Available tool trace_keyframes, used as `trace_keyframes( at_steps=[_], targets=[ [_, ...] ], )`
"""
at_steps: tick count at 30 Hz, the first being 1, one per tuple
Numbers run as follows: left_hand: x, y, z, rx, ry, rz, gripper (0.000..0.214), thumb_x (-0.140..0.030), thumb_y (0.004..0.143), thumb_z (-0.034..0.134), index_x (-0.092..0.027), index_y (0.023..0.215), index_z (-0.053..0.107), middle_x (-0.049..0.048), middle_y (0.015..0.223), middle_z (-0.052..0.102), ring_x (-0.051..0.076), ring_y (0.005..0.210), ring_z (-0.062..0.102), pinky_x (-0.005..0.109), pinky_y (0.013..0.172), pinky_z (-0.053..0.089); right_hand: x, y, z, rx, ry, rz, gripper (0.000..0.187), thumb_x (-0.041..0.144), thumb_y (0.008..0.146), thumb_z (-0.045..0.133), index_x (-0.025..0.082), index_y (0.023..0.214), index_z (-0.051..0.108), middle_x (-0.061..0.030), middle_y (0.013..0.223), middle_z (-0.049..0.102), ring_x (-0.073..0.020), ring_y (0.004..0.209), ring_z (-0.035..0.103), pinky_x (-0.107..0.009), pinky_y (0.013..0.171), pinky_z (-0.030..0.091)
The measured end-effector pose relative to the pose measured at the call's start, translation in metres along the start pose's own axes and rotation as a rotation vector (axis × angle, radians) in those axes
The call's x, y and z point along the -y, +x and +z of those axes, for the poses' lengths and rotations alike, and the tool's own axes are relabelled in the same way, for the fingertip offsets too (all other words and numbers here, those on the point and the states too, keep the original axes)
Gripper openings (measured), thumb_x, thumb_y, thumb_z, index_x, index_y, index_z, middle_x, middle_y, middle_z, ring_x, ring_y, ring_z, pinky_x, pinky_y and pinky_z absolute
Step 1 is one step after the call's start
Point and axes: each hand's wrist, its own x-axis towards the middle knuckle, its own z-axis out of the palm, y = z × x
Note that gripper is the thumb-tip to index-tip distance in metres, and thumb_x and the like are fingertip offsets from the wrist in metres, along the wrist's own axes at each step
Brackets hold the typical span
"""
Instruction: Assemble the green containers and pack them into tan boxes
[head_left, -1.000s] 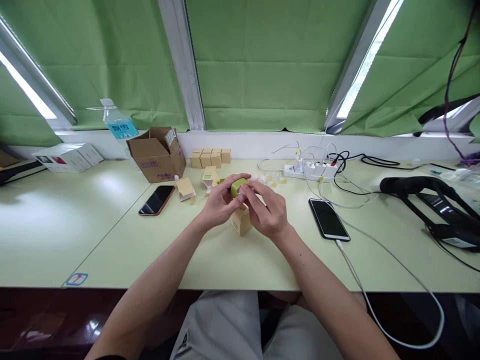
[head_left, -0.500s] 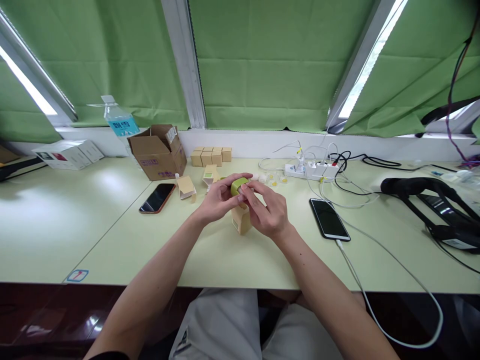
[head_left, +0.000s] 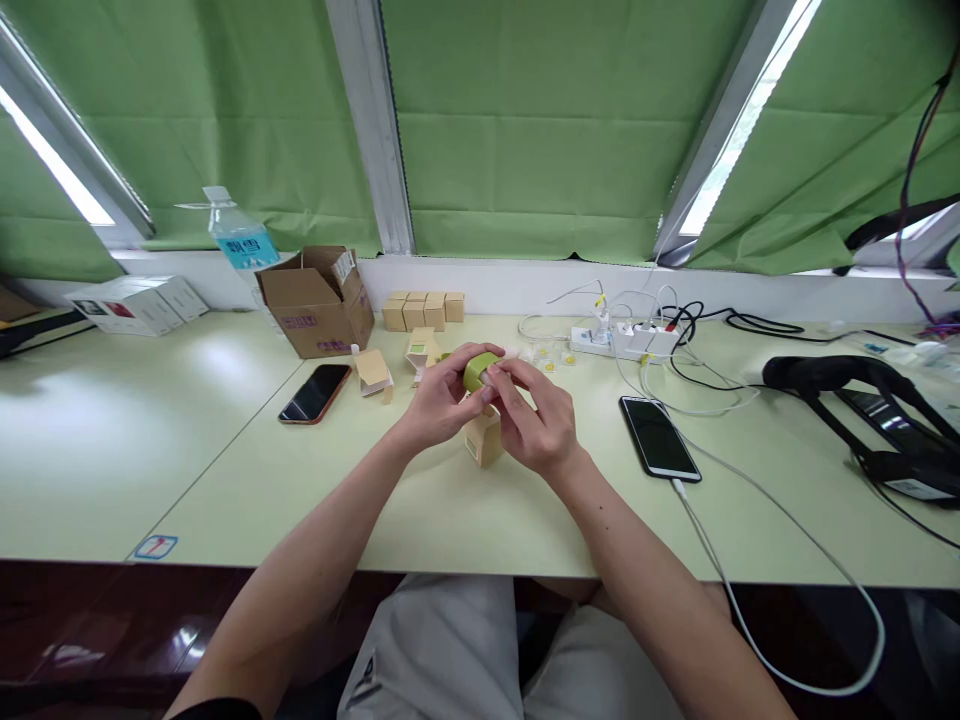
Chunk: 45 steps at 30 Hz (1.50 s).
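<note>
Between my hands, above the table, is a small rounded green object (head_left: 477, 373) whose kind I cannot make out. My left hand (head_left: 442, 398) is closed around its left side. Fingers of my right hand (head_left: 534, 412) pinch at its right side, where something small and pale shows near the fingertips. Below the hands stands a small open cardboard box (head_left: 484, 442), its top partly hidden by my fingers. Two more opened small boxes lie beyond my left hand, one a tan box (head_left: 373, 372) and one a box with a green label (head_left: 421, 350).
Several small closed boxes (head_left: 423, 311) stand by the wall beside an open carton (head_left: 322, 310). Left lies a phone (head_left: 315, 394); right, a charging phone (head_left: 659, 438) with a white cable. Behind are a power strip (head_left: 624, 341) and small clear packets (head_left: 553, 357). A black headset-like frame (head_left: 862, 420) lies far right.
The green object has turned slightly between my fingers. Both hands stay in nearly the same place, and the boxes have not moved.
</note>
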Motion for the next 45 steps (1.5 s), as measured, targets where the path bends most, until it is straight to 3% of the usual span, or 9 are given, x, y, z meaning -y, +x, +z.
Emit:
trace_keyframes(
  at_steps=[4, 14, 21, 25, 33, 37, 41, 45],
  targets=[
    [0.004, -0.001, 0.004, -0.043, 0.058, 0.058, 0.042, -0.047, 0.1, 0.077, -0.023, 0.134, 0.074, 0.0131, 0.129, 0.073, 0.022, 0.11, 0.071, 0.029, 0.086, 0.062, -0.001, 0.0, 0.0, -0.008, 0.013, -0.026, 0.07, 0.02, 0.107, 0.066, 0.024, 0.173, 0.043, -0.0176, 0.13, 0.079, -0.0316, 0.117, 0.081, -0.039, 0.095, 0.073],
    [0.004, -0.004, 0.007, -0.019, -0.006, -0.044, 0.044, -0.047, 0.1, 0.075, -0.024, 0.138, 0.071, 0.0124, 0.132, 0.069, 0.017, 0.09, 0.067, 0.027, 0.072, 0.057, -0.004, -0.006, 0.004, 0.021, 0.062, -0.005, 0.075, 0.027, 0.108, 0.067, 0.028, 0.177, 0.037, -0.0188, 0.134, 0.076, -0.0334, 0.117, 0.081, -0.044, 0.094, 0.074],
    [0.012, -0.003, 0.013, -0.084, 0.209, 0.173, 0.04, -0.045, 0.107, 0.065, -0.026, 0.141, 0.067, 0.0126, 0.129, 0.069, 0.025, 0.114, 0.068, 0.037, 0.094, 0.06, 0.0, 0.0, 0.004, -0.07, 0.049, -0.019, 0.074, 0.023, 0.107, 0.068, 0.028, 0.175, 0.04, -0.0186, 0.133, 0.076, -0.0327, 0.118, 0.081, -0.041, 0.093, 0.073],
    [0.008, -0.004, 0.012, -0.016, 0.195, 0.229, 0.045, -0.042, 0.108, 0.064, -0.027, 0.151, 0.061, 0.0151, 0.138, 0.065, 0.028, 0.123, 0.066, 0.04, 0.098, 0.06, -0.002, 0.0, 0.003, -0.064, 0.043, -0.018, 0.072, 0.02, 0.107, 0.066, 0.03, 0.175, 0.041, -0.0161, 0.128, 0.078, -0.0294, 0.115, 0.082, -0.04, 0.093, 0.073],
    [-0.002, -0.007, 0.007, 0.06, 0.006, 0.029, 0.045, -0.042, 0.104, 0.074, -0.026, 0.145, 0.065, 0.0141, 0.138, 0.064, 0.02, 0.101, 0.069, 0.028, 0.076, 0.059, 0.002, -0.002, 0.007, -0.084, 0.029, -0.033, 0.073, 0.019, 0.107, 0.067, 0.03, 0.174, 0.041, -0.0149, 0.124, 0.078, -0.0271, 0.103, 0.082, -0.038, 0.084, 0.072],
    [-0.002, -0.005, 0.006, 0.084, -0.086, 0.036, 0.043, -0.041, 0.104, 0.073, -0.025, 0.143, 0.067, 0.0138, 0.142, 0.066, 0.023, 0.111, 0.072, 0.029, 0.086, 0.063, 0.004, -0.003, 0.01, -0.041, 0.023, 0.016, 0.072, 0.023, 0.107, 0.07, 0.031, 0.173, 0.043, -0.0136, 0.126, 0.078, -0.0279, 0.105, 0.082, -0.037, 0.088, 0.072],
    [-0.003, -0.003, 0.005, 0.093, -0.184, 0.008, 0.044, -0.044, 0.102, 0.076, -0.023, 0.14, 0.07, 0.0141, 0.143, 0.067, 0.027, 0.122, 0.072, 0.035, 0.099, 0.064, 0.01, 0.008, 0.009, -0.108, -0.031, -0.019, 0.071, 0.018, 0.107, 0.066, 0.029, 0.173, 0.042, -0.013, 0.121, 0.078, -0.026, 0.1, 0.081, -0.035, 0.085, 0.072],
    [-0.005, -0.002, -0.004, 0.186, -0.369, -0.137, 0.056, -0.052, 0.096, 0.08, -0.023, 0.143, 0.071, 0.0133, 0.119, 0.076, 0.029, 0.109, 0.076, 0.04, 0.092, 0.066, 0.017, 0.015, 0.007, -0.131, -0.073, -0.032, 0.066, 0.017, 0.108, 0.063, 0.025, 0.171, 0.045, -0.0135, 0.116, 0.077, -0.025, 0.098, 0.079, -0.033, 0.078, 0.072]
  ],
)
